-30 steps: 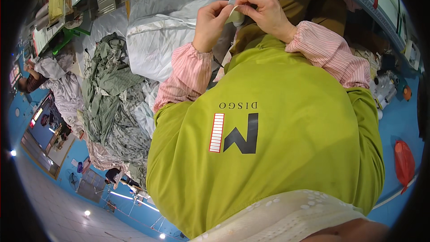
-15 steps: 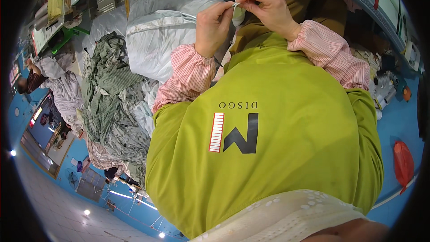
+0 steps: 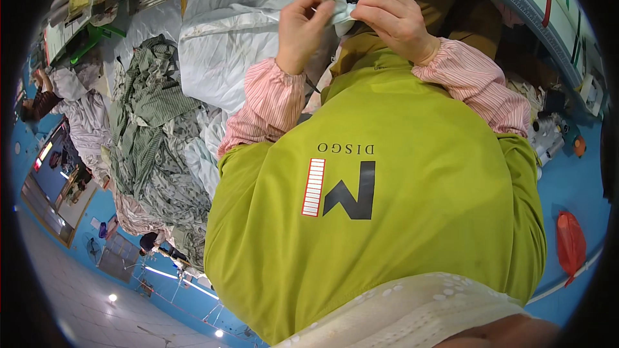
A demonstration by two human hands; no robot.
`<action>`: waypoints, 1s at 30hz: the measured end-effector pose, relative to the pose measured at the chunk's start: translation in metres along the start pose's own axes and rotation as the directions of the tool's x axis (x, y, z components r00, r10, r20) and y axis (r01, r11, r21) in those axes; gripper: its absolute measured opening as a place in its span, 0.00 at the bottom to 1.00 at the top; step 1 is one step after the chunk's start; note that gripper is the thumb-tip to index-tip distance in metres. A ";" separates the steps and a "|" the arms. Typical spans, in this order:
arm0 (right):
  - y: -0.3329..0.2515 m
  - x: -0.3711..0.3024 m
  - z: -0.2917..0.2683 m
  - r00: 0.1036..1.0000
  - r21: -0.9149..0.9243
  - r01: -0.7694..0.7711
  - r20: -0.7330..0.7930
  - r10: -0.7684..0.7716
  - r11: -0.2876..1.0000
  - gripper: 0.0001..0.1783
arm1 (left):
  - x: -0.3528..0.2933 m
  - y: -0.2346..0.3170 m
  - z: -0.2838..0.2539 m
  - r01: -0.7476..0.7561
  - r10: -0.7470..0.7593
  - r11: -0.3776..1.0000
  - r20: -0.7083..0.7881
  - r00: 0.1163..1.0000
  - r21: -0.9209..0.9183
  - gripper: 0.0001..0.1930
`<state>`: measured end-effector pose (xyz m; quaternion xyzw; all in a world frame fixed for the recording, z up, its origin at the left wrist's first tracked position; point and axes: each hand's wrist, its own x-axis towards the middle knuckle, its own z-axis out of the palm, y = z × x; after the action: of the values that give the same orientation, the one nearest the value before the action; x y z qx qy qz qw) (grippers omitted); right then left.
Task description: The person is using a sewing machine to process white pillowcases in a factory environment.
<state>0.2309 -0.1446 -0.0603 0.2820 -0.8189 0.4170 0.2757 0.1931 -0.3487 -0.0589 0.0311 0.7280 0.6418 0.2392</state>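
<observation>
Evidently, a small pale cloth piece [image 3: 336, 1] is pinched shut between the left hand [image 3: 303, 26] and right hand [image 3: 394, 20], raised above the white sack [image 3: 225, 45] for close handling.

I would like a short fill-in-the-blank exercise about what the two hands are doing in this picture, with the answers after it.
1. The left hand and the right hand both pinch a small piece of pale ____ between their fingers.
2. The person wears a yellow-green apron over sleeves with pink and white ____.
3. A pile of striped garments lies on the person's ____ side.
4. A ____ plastic bag lies on the blue floor to the right.

Answers: fabric; stripes; left; red
</observation>
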 end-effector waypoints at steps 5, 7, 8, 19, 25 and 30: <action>-0.004 -0.003 -0.003 1.000 -0.033 -0.024 0.018 0.024 0.999 0.11 | 0.017 -0.009 -0.018 -0.149 0.147 0.987 -0.033 0.989 -0.061 0.07; -0.006 -0.003 -0.004 1.000 -0.015 -0.010 0.020 0.010 1.000 0.12 | 0.024 -0.008 -0.026 -0.247 0.246 0.969 0.038 0.968 0.022 0.07; -0.006 -0.003 -0.004 1.000 -0.004 -0.020 0.022 0.020 1.000 0.14 | 0.028 -0.008 -0.030 -0.221 0.221 0.975 0.029 0.975 0.028 0.07; -0.008 -0.001 -0.006 0.999 -0.009 -0.051 0.011 0.051 0.999 0.13 | 0.057 -0.009 -0.048 -0.547 0.556 0.826 0.358 0.750 -0.137 0.05; -0.008 0.000 -0.006 0.999 -0.004 -0.050 0.016 0.050 0.999 0.12 | 0.064 0.009 -0.062 -0.468 0.482 0.869 0.485 0.730 -0.159 0.05; -0.009 0.001 -0.006 0.999 0.014 -0.017 0.035 0.017 1.000 0.14 | 0.059 0.041 -0.066 -0.290 0.138 0.897 0.413 0.900 0.333 0.05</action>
<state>0.2379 -0.1443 -0.0522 0.2843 -0.8230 0.4202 0.2556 0.1048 -0.3819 -0.0342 0.2824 0.7719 0.4897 0.2908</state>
